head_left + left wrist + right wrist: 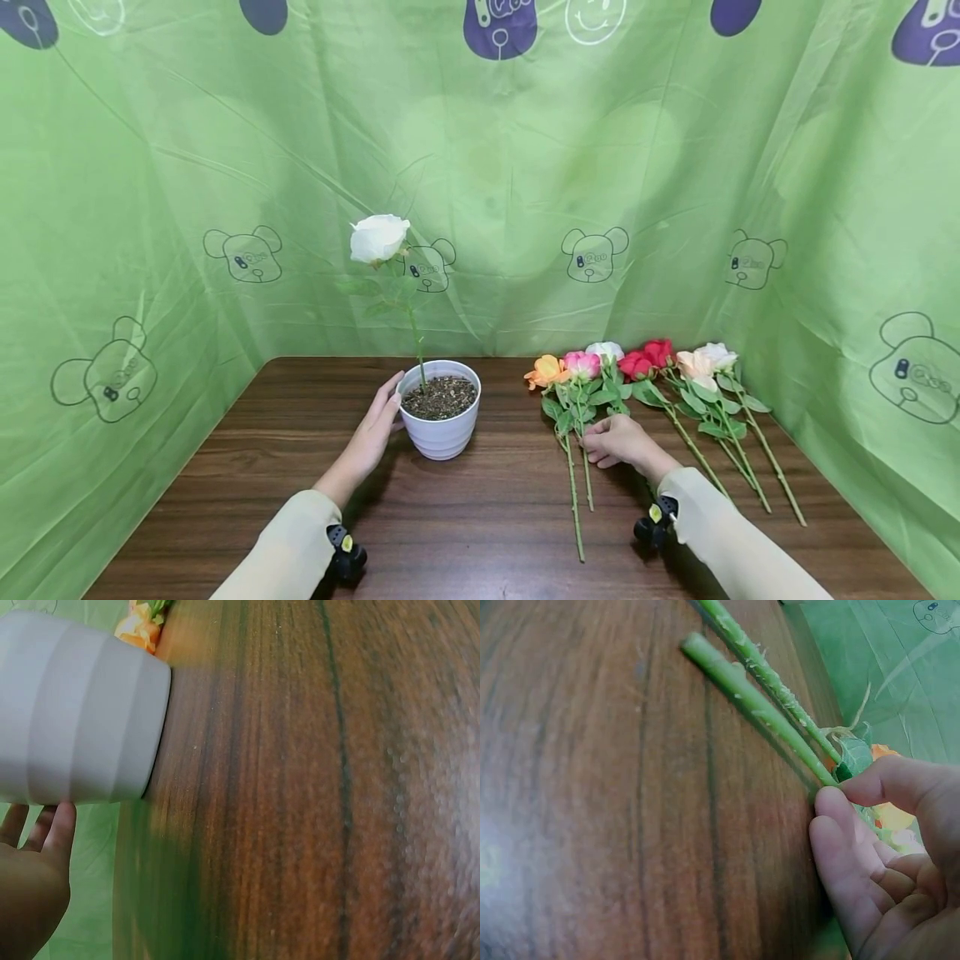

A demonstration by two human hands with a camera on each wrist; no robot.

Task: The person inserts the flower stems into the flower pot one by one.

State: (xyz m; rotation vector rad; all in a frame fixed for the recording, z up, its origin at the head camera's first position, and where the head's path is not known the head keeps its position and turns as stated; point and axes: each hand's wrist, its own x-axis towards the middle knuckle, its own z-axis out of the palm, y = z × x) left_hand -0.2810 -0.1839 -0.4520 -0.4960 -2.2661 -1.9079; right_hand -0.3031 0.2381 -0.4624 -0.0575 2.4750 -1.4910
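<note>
At four o'clock in the head view, the right hand (618, 442) is pinching a slender green stem (757, 705), apparently of the pink-petalled rose (581, 365); keep the pinch on one stem. At seven, the left hand (378, 423), fingers extended, is bracing a white ribbed round pot (441, 437). Brown wood-grain tabletop (517, 483) is supporting both; green printed fabric (517, 183) is enclosing it.

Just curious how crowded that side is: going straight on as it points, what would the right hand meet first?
Beyond the slim green flower stem its fingers pinch, the right hand would probably meet the second green flower stem alongside it first; exact depth is hard to judge.
</note>
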